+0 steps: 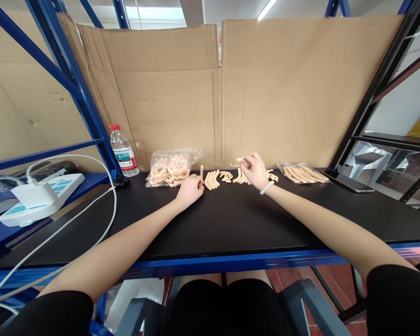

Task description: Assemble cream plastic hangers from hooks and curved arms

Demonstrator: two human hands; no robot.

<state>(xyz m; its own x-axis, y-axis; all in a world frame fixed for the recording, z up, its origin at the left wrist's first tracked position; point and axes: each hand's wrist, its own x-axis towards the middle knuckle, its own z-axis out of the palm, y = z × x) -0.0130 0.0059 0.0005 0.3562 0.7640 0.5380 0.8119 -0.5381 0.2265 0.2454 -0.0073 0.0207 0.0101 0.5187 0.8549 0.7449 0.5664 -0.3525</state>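
My left hand (pixel 191 190) is closed with its fingertips at the black tabletop, pinching a thin pale peach strip (pixel 201 171) that stands upright. Raised above the table, my right hand (pixel 254 170) pinches a small pale peach piece (pixel 239 160) between thumb and fingers; its exact kind is too small to tell. Between the hands lie curved peach strips (pixel 212 179) side by side and small curled peach pieces (pixel 226 176). More curved strips (pixel 238 178) lie partly behind my right hand, with further curled pieces (pixel 272 176) to its right.
A clear bag of peach pieces (pixel 170 169) stands left, another bag of long strips (pixel 303 173) right. A phone (pixel 346 180) lies far right. A water bottle (pixel 124 151), white cable (pixel 114 205) and power strip (pixel 61 191) are left. A cardboard wall (pixel 283 88) rises behind.
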